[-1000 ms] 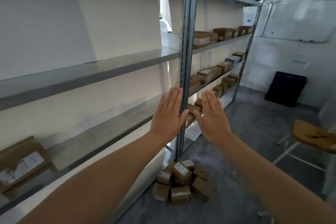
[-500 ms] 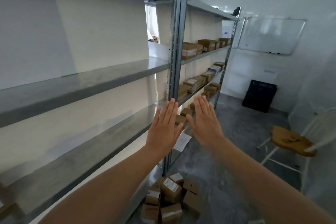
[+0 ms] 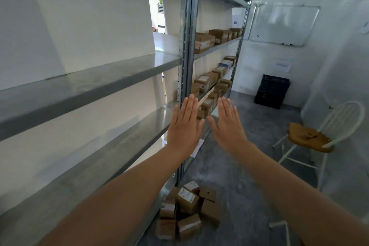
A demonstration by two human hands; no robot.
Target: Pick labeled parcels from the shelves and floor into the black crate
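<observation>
My left hand [image 3: 184,126] and right hand [image 3: 229,126]: flat, spread, empty | parcels [image 3: 186,211]: floor, at shelf upright's foot | black crate [image 3: 272,91]: far wall | risk: long carry, stacked boxes may slip.

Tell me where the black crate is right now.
In the head view the black crate stands on the floor at the far right, against the back wall, below the whiteboard and beyond the wooden-seat chair.

Two flat empty hands, left [image 3: 184,126] and right [image 3: 227,126], before shelving [image 3: 185,46].
</observation>
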